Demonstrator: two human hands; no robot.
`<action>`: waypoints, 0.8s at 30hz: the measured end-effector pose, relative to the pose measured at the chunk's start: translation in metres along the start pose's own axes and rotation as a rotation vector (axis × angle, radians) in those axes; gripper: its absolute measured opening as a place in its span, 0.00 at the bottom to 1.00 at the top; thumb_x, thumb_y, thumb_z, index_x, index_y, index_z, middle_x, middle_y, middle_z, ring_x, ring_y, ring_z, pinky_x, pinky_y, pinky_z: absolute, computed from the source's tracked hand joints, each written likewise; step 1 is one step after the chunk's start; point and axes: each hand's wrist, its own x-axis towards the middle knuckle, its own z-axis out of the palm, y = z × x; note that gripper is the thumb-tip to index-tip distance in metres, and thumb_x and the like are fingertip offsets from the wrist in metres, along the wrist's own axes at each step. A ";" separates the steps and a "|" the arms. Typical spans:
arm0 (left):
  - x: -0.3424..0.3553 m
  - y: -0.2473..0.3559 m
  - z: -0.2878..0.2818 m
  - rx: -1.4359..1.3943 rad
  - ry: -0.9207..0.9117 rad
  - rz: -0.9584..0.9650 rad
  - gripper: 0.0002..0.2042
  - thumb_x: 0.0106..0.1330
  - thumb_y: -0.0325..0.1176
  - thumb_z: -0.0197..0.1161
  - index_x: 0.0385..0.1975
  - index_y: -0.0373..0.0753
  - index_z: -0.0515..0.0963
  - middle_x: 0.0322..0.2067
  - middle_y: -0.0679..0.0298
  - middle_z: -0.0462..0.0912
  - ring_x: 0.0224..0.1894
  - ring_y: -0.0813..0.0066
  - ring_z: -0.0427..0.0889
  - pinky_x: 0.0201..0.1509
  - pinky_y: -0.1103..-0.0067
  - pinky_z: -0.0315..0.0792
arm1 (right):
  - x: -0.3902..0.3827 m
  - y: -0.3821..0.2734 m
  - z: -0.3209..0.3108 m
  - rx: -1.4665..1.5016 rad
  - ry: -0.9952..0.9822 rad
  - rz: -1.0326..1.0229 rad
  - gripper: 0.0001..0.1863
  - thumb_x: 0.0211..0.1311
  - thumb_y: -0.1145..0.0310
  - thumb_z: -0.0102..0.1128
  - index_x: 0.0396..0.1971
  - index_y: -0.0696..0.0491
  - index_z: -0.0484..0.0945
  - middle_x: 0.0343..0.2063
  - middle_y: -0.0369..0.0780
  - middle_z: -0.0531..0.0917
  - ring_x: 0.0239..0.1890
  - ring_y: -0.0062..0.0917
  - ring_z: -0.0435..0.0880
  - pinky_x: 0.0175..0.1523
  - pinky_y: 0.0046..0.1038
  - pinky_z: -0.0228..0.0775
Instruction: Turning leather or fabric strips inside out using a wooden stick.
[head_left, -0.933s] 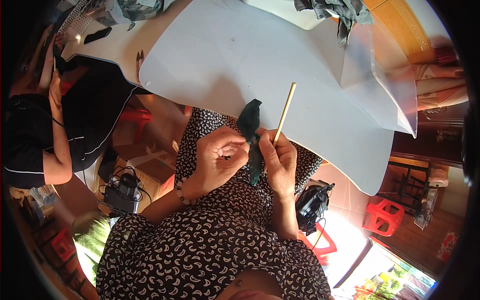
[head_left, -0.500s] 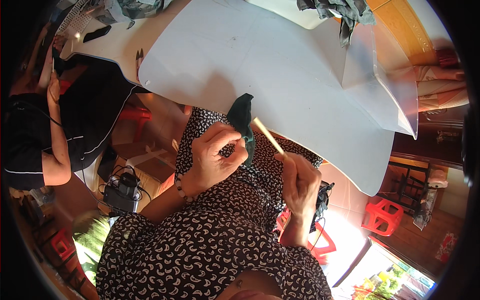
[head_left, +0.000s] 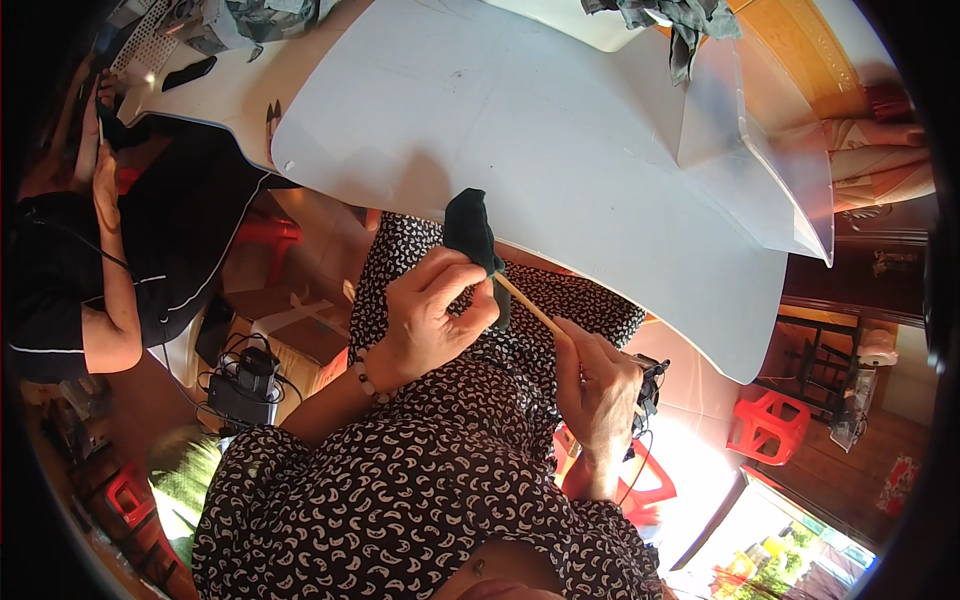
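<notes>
Between thumb and forefinger my left hand (head_left: 437, 310) pinches a small dark green piece of cloth (head_left: 468, 228). Part of the cloth stands up above the fingers, and another part hangs below them. My right hand (head_left: 598, 385) is closed on a thin, pale wooden stick (head_left: 528, 303). The stick slants up to the left, and its far tip meets the cloth right beside my left fingertips. Whether the tip is inside a fold or only against the cloth, I cannot tell. Both hands are above my lap, at the near edge of the table.
A pale grey-white table (head_left: 480, 130) spreads ahead, with a clear plastic panel (head_left: 760, 170) upright at its right. Grey cloth pieces (head_left: 680, 30) lie at the far side. On the left sits another person (head_left: 70, 280) in black. A red stool (head_left: 770, 427) stands at right.
The stick in my right hand has moved left and down, so its tip now meets the cloth. My left hand keeps its pinch, and the cloth's upper part has shifted slightly left.
</notes>
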 end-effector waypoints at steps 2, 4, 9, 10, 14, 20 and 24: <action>-0.001 0.001 0.001 -0.007 -0.026 0.017 0.09 0.47 0.20 0.67 0.28 0.36 0.77 0.28 0.63 0.79 0.27 0.68 0.79 0.28 0.77 0.75 | -0.001 0.003 0.009 0.044 0.006 -0.009 0.08 0.64 0.71 0.61 0.41 0.55 0.83 0.24 0.41 0.84 0.19 0.28 0.83 0.23 0.28 0.71; -0.002 0.005 0.003 0.015 -0.059 0.067 0.09 0.46 0.21 0.67 0.28 0.37 0.77 0.28 0.64 0.79 0.28 0.68 0.79 0.29 0.76 0.75 | -0.001 0.004 0.020 0.086 0.011 -0.019 0.08 0.64 0.71 0.61 0.42 0.56 0.83 0.24 0.42 0.84 0.20 0.29 0.84 0.24 0.28 0.72; -0.016 0.010 0.016 -0.120 -0.150 0.167 0.08 0.48 0.24 0.68 0.27 0.39 0.77 0.30 0.65 0.79 0.29 0.67 0.79 0.31 0.75 0.75 | 0.002 0.013 0.048 0.409 0.037 0.028 0.08 0.68 0.73 0.55 0.41 0.59 0.80 0.22 0.43 0.82 0.21 0.24 0.82 0.27 0.24 0.71; -0.017 0.005 0.013 -0.120 -0.147 0.172 0.08 0.48 0.24 0.68 0.27 0.39 0.77 0.30 0.65 0.79 0.29 0.67 0.79 0.31 0.75 0.75 | 0.002 0.015 0.051 0.449 0.048 0.060 0.08 0.69 0.72 0.55 0.41 0.59 0.80 0.21 0.42 0.82 0.21 0.22 0.80 0.27 0.23 0.71; -0.023 -0.009 0.006 -0.582 0.167 -0.143 0.20 0.60 0.36 0.67 0.46 0.34 0.68 0.45 0.57 0.73 0.47 0.72 0.75 0.50 0.73 0.72 | 0.005 0.016 0.053 0.512 -0.032 0.073 0.08 0.70 0.71 0.54 0.40 0.59 0.80 0.19 0.39 0.80 0.20 0.18 0.79 0.27 0.21 0.70; 0.011 0.006 -0.003 -0.862 -0.164 -0.489 0.27 0.73 0.46 0.55 0.60 0.27 0.68 0.50 0.48 0.80 0.51 0.62 0.82 0.56 0.70 0.76 | 0.000 0.014 0.061 0.810 -0.105 0.162 0.13 0.73 0.67 0.50 0.50 0.60 0.68 0.20 0.34 0.77 0.24 0.13 0.73 0.32 0.16 0.65; 0.007 0.013 0.005 -0.906 -0.061 -0.469 0.18 0.73 0.35 0.55 0.54 0.26 0.73 0.44 0.48 0.83 0.50 0.59 0.83 0.58 0.65 0.78 | 0.000 0.020 0.069 0.960 -0.070 0.121 0.11 0.71 0.73 0.52 0.49 0.59 0.66 0.21 0.34 0.79 0.23 0.14 0.76 0.30 0.16 0.68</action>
